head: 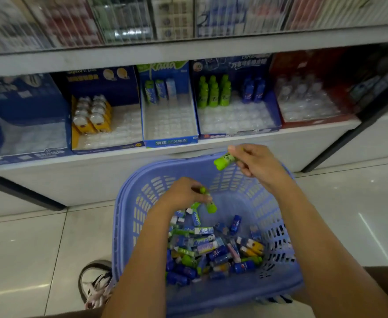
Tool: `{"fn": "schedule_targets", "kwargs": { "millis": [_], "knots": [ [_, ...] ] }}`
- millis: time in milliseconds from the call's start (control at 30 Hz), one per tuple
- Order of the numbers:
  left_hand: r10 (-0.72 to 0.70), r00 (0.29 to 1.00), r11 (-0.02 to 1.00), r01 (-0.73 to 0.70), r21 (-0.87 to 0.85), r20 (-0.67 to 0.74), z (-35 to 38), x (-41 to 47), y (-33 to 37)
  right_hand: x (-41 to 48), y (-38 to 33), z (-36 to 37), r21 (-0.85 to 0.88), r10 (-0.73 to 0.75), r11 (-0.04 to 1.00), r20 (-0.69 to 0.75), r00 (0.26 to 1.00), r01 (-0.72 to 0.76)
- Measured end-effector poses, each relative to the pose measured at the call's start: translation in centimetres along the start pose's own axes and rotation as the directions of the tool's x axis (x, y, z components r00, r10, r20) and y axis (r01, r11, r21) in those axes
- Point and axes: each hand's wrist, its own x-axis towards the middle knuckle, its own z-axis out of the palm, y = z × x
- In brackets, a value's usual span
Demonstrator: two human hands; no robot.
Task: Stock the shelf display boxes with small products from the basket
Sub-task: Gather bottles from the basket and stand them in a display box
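- Lilac-blue plastic basket (128, 226) sits on the tiled floor, near side, just below the shelf (50, 161). A heap of small mixed products (211, 251) lies in its bottom.
- Left hand (183, 193) is inside the basket above the heap, fingers curled round a green bottle-shaped piece (210, 207).
- Right hand (257, 164) is over the basket's far rim, pinching a second green piece (225, 160), tilted, one end pointing left.
- Dark blue display box (234, 65) stands on the shelf beyond, right of centre, with green bottles (212, 92) upright at its far left.
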Motion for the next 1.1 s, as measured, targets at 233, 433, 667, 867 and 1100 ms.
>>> {"fn": "schedule_targets", "kwargs": {
  "millis": [233,433,667,867,1100],
  "knots": [
    [0.235,0.945,0.931,-0.286,-0.226,-0.228,-3.2,-2.0,6.8,3.7,-5.6,-1.5,-0.513,-0.410,0.801,-0.094,0.907,0.309],
    [0.248,0.876,0.899,-0.367,-0.239,-0.413,-4.4,-2.8,7.5,9.5,-9.1,0.0,-0.690,-0.450,0.642,0.013,0.893,0.334],
    [0.145,0.835,0.824,-0.399,-0.403,-0.531,-5.6,-2.6,6.6,13.4,-9.1,2.2,-0.822,-0.440,0.450,0.137,0.887,0.350],
    [0.135,0.836,0.746,-0.439,-0.501,-0.532,-5.6,-2.1,6.1,13.9,-8.6,2.3,-0.817,-0.415,0.445,0.175,0.893,0.367],
    [0.107,0.879,0.698,-0.399,-0.595,-0.464,-5.2,-1.8,6.5,13.4,-8.5,2.4,-0.796,-0.388,0.494,0.160,0.908,0.351]
  ]
}}
